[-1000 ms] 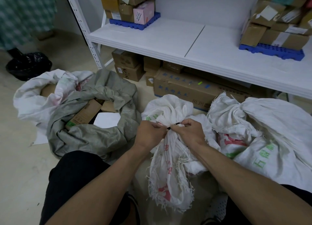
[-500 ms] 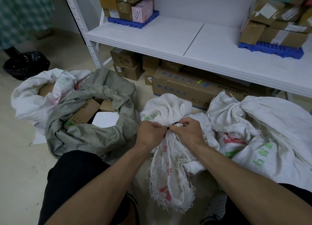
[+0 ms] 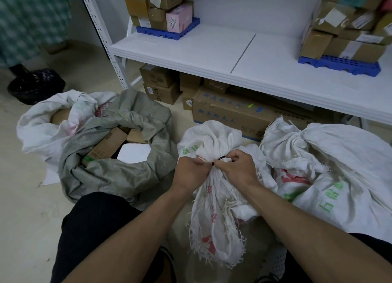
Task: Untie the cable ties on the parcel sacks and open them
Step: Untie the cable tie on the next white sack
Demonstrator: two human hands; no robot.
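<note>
The pale floor (image 3: 23, 208) carried an open grey sack (image 3: 118, 168), an open white sack (image 3: 42, 129) just beside it, two tied white sacks (image 3: 212, 138) (image 3: 339, 155), a black bag (image 3: 36, 85) and cardboard boxes (image 3: 233, 115) under the white shelf (image 3: 212, 55), which bore two blue pallets (image 3: 167, 31) (image 3: 341, 65) of boxes.

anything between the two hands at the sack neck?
Head view: a black cable tie around the white sack's gathered neck lies between left hand and right hand.

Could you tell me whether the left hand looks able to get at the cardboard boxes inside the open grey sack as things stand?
Probably not yet: the left hand grips the white woven sack's neck beside the black cable tie. Once freed, the open grey sack leaves its brown cardboard boxes exposed.
</note>
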